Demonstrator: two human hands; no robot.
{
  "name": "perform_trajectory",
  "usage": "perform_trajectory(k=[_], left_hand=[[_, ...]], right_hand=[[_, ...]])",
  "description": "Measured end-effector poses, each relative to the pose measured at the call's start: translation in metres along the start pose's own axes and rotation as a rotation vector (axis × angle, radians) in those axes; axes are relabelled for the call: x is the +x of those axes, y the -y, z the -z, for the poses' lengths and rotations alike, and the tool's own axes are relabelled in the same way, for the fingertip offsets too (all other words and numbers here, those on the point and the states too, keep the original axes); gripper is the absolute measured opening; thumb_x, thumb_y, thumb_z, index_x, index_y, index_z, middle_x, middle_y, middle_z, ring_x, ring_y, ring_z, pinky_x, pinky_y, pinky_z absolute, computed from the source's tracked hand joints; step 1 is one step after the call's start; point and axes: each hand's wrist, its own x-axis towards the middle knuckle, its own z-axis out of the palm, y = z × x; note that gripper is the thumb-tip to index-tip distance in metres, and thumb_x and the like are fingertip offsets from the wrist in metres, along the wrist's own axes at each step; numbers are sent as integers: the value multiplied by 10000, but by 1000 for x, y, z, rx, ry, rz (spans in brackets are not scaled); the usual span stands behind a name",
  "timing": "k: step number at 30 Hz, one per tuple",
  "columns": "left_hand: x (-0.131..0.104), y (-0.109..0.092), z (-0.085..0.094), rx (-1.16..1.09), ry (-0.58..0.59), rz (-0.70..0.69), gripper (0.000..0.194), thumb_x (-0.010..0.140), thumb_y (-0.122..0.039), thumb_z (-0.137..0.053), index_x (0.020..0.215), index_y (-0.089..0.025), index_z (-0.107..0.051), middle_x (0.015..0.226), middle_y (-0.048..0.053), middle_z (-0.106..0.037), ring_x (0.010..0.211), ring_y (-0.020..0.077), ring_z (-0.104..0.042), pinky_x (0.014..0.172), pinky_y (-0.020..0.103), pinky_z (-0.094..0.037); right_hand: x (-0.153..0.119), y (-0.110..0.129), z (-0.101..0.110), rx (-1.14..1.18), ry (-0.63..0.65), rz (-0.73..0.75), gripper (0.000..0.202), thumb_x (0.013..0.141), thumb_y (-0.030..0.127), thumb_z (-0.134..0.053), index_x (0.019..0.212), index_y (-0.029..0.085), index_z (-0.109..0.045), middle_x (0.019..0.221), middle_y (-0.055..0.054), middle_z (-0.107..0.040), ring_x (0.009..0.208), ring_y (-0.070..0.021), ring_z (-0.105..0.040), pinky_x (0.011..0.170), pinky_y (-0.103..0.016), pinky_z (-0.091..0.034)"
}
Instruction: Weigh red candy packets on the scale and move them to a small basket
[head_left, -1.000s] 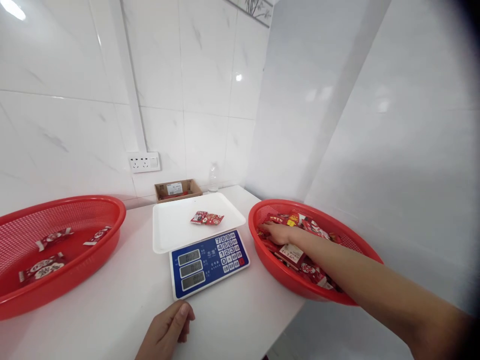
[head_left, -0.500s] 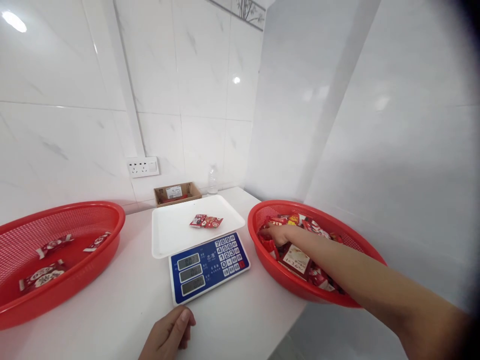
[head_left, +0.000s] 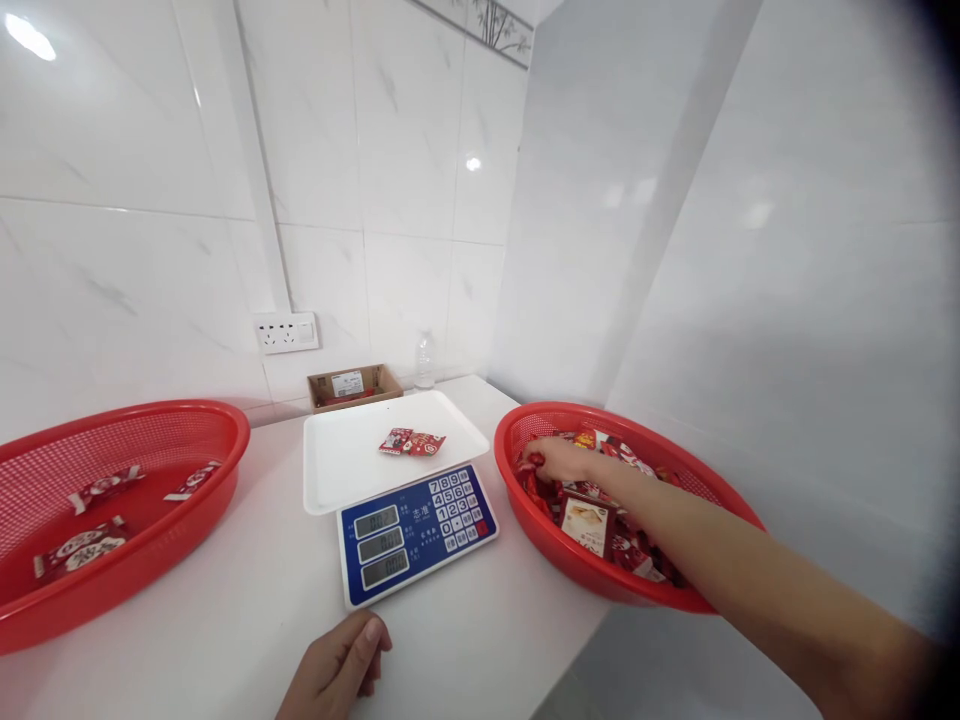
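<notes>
My right hand (head_left: 556, 460) reaches into the right red basket (head_left: 555, 545), its fingers bent round a small red packet (head_left: 535, 460) at the left inside wall. Many red snack packets and a brown-and-cream packet (head_left: 586, 524) lie in that basket. My left hand (head_left: 341, 665) rests on the table just below the scale, fingers curled and nothing visible in them. The blue-faced scale (head_left: 420, 535) has a white tray (head_left: 341, 465), and two red packets (head_left: 412, 443) lie touching on it.
At the left stands another red basket (head_left: 180, 530) with several packets. A cardboard box (head_left: 356, 385) and a clear plastic bottle (head_left: 425, 360) are at the back by the wall. A socket (head_left: 286, 333) is on the tiled wall.
My right hand has shifted slightly within the basket, and a small red packet now shows at its fingers. The brown-and-cream packet has moved a little left. My left hand stays put.
</notes>
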Motion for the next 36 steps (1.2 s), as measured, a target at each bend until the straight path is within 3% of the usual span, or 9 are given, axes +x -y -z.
perform_trajectory(k=[5, 11, 17, 21, 25, 29, 36], left_hand=[[3, 3, 3, 43, 36, -2, 548, 732, -694, -345, 672, -182, -531, 568, -18, -476, 561, 141, -463, 553, 225, -395], [5, 5, 6, 51, 82, -2, 535, 746, -678, -337, 680, -181, -522, 578, -14, -483, 568, 144, -470, 558, 227, -397], [3, 5, 4, 45, 77, -10, 509, 774, -640, -336, 701, -171, -522, 589, -12, -476, 581, 144, -469, 568, 228, -395], [2, 5, 6, 34, 79, -33, 497, 796, -611, -332, 715, -159, -523, 588, -11, -471, 573, 135, -462, 562, 226, -389], [1, 4, 6, 17, 64, -46, 496, 802, -604, -334, 708, -154, -520, 575, -18, -466, 554, 124, -456, 549, 220, -383], [0, 3, 5, 11, 58, -33, 523, 778, -640, -332, 702, -156, -517, 569, -22, -462, 544, 121, -457, 544, 218, -385], [1, 4, 6, 10, 77, -34, 513, 786, -629, -327, 697, -156, -508, 578, -20, -461, 545, 118, -457, 541, 216, -381]], right_hand=[[-5, -9, 30, 313, -163, -54, 226, 648, 86, -502, 833, 166, -605, 729, 9, -660, 666, -146, -610, 602, -233, -464], [-6, -9, 46, 646, -170, -66, 277, 635, 111, -516, 902, 154, -572, 659, -20, -677, 621, -173, -643, 569, -263, -517], [15, 29, 55, 806, -233, 21, 222, 658, 164, -574, 878, 164, -547, 774, -54, -685, 654, -164, -644, 601, -268, -517], [42, 75, 45, 812, -257, 92, 190, 656, 180, -614, 838, 154, -565, 779, -54, -677, 649, -142, -624, 547, -211, -479], [66, 108, 24, 727, -250, 93, 153, 645, 180, -630, 784, 159, -569, 662, -20, -654, 564, -120, -585, 454, -183, -411], [74, 124, 16, 605, -235, 90, 102, 644, 182, -625, 719, 163, -558, 599, 7, -620, 529, -102, -554, 436, -173, -367], [71, 138, 29, 405, -236, 72, 162, 701, 319, -581, 781, 179, -575, 664, -8, -631, 542, -114, -577, 407, -178, -319]])
